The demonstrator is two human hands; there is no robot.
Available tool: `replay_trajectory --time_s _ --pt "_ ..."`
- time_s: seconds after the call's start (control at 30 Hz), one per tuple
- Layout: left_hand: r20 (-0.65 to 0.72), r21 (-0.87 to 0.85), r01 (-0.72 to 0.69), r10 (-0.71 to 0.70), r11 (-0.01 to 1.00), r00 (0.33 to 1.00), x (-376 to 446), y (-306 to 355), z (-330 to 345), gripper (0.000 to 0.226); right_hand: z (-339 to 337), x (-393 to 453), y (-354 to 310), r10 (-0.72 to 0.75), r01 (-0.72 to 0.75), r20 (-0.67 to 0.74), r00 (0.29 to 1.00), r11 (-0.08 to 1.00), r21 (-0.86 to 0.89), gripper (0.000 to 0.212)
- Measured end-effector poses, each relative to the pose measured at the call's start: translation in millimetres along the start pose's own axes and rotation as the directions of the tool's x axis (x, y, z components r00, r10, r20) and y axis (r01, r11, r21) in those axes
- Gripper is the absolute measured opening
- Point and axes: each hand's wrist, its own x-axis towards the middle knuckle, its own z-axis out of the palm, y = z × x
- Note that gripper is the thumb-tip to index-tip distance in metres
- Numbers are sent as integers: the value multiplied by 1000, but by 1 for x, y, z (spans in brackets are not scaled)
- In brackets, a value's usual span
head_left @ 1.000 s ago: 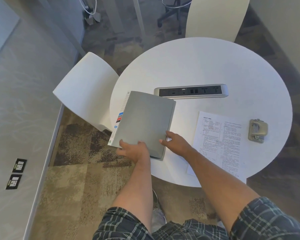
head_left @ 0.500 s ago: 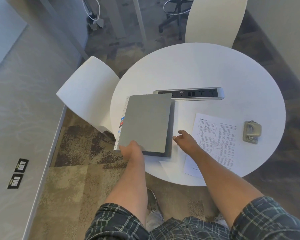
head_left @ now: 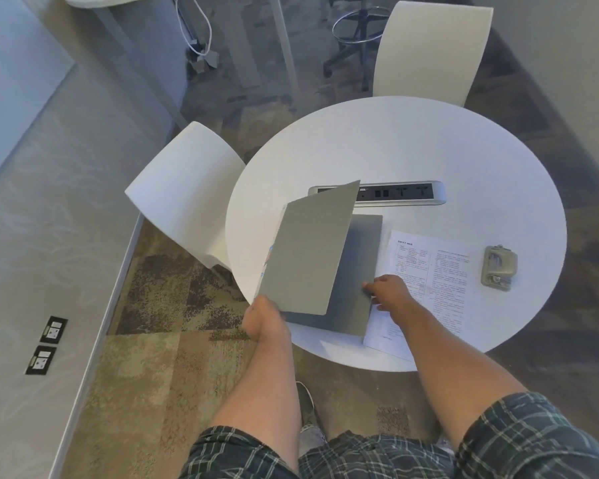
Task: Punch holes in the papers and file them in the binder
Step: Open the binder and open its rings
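At the far left, two black floor sockets (head_left: 46,344) are seen set in the pale floor strip. A white curved chair (head_left: 184,191) stands at about nine o'clock of the round white tabletop (head_left: 429,150).

The left hand (head_left: 265,318) is seen at the tabletop's seven o'clock edge, grasping the near corner of the raised front cover (head_left: 310,250) of the flat grey binder (head_left: 355,271); the fingers are hidden beneath the cover, the thumb side on top. The cover is held tilted up and open, hinged along the binder's left side, where coloured index tabs (head_left: 269,254) show. From this hand, the binder extends toward twelve and one o'clock.

The binder's lower part lies flat on the tabletop, its far edge just beside the silver recessed power strip (head_left: 395,193). The right hand (head_left: 389,292) rests at the binder's right edge, at about four o'clock of the binder, fingertips touching its surface; whether anything is pinched cannot be told.

The printed white papers (head_left: 436,281) lie just right of the binder, partly beneath that hand and overhanging the near edge. Further right, apart from the papers, sits the grey metal hole punch (head_left: 498,267). A second white chair (head_left: 433,50) stands at twelve o'clock.
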Motion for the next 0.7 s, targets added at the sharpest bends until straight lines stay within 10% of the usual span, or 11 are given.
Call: replay_trajectory --time_s 0.23,0.4,0.7 --pt "157 -70 131 -119 989 980 15 -5 -16 25 -12 1 -3 16 -17 -8 1000 991 -131 7" --pt "348 152 -157 96 976 932 26 -18 -30 50 -13 2 2 -31 23 -40 999 982 -188 12" --pt "241 365 -412 343 835 908 35 -9 -26 24 -17 8 14 10 -38 -104 994 962 -270 8"
